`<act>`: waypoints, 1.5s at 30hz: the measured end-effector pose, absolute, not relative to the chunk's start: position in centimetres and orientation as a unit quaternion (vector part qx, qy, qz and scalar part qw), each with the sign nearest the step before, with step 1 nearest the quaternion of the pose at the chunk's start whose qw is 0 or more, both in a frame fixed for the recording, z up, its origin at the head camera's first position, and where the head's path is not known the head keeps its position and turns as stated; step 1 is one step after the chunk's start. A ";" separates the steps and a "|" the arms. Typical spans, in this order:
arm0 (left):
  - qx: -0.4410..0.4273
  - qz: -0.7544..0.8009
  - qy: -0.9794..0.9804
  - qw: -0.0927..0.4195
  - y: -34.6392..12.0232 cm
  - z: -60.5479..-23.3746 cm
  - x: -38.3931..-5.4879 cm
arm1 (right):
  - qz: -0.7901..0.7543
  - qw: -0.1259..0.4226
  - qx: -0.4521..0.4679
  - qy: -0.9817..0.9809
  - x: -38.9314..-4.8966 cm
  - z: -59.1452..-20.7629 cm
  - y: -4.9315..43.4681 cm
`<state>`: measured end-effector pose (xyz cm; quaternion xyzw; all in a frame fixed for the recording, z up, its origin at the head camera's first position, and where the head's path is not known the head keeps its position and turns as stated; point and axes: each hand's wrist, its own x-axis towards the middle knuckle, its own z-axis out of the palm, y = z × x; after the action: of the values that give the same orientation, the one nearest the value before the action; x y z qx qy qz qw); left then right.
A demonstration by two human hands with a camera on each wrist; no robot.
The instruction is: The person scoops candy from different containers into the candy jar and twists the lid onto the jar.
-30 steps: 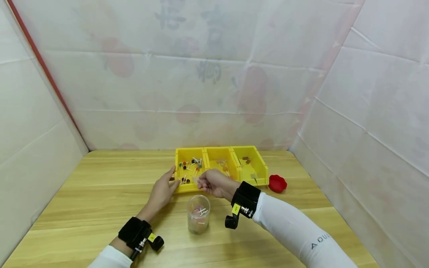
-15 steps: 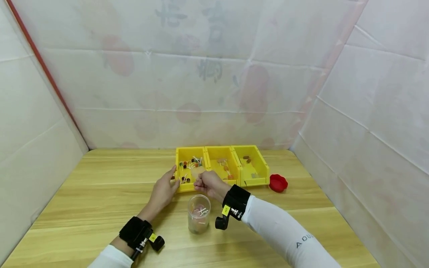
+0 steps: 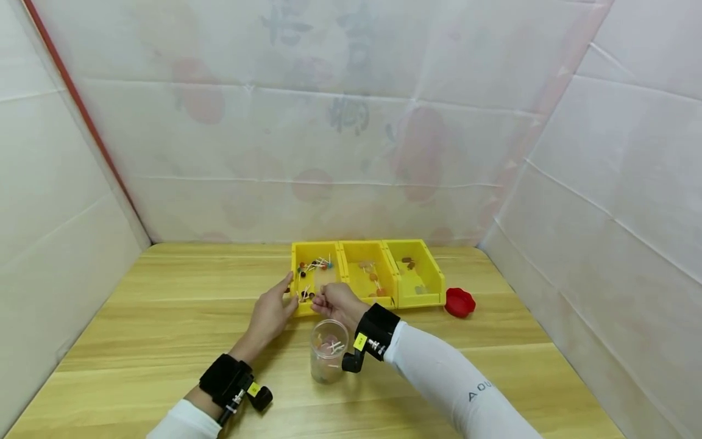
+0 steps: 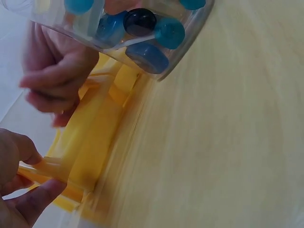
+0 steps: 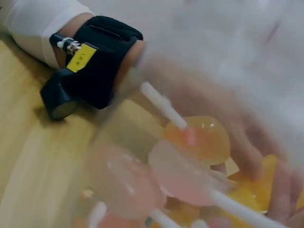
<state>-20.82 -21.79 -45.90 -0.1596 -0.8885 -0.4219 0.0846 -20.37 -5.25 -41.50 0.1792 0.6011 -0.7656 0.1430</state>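
My left hand [image 3: 270, 312] grips the left edge of a yellow bin [image 3: 320, 248], thumb and fingers either side of the wall in the left wrist view. Inside are several small lollipops [image 3: 315, 264] with dark, red and blue heads. My right hand [image 3: 341, 300] is over that bin's front edge with curled fingers; I cannot tell whether they pinch anything. A pale blurred shape [image 3: 325, 278] shows just beyond them. Nearer me, a clear plastic jar [image 3: 328, 373] stands upright, holding several lollipops; blue and dark heads [image 4: 169, 33] show in the left wrist view, pink and orange ones [image 5: 199, 140] in the right.
Joined in a row to the right are a middle yellow bin [image 3: 364, 247] with orange and pale pieces and a right bin [image 3: 408, 246] with brown and pale ones. A red scalloped lid [image 3: 459, 302] lies beside them on the wooden table [image 3: 137, 317]. White sheets surround it.
My right hand has shifted left and toward me along the left bin's front, its wrist now beside the jar. The left hand keeps its grip on the bin edge.
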 end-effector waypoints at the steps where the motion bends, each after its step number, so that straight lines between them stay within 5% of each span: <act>1: -0.160 -0.423 -0.888 0.083 -21.6 -45.8 -20.7 | -0.767 0.137 0.182 0.600 -20.4 -41.6 -5.3; 12: -0.156 -0.421 -0.889 0.089 -21.1 -45.4 -20.6 | -0.781 0.089 0.187 0.590 -20.9 -41.8 -5.7; 45: -0.165 -0.399 -0.896 0.104 -21.4 -46.3 -21.4 | -0.789 0.123 0.106 0.593 -19.6 -43.4 -3.8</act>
<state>-21.42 -21.40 -46.33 -0.1655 -0.8958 -0.3991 0.1043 -19.63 -3.83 -43.37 0.1058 0.5929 -0.7888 0.1227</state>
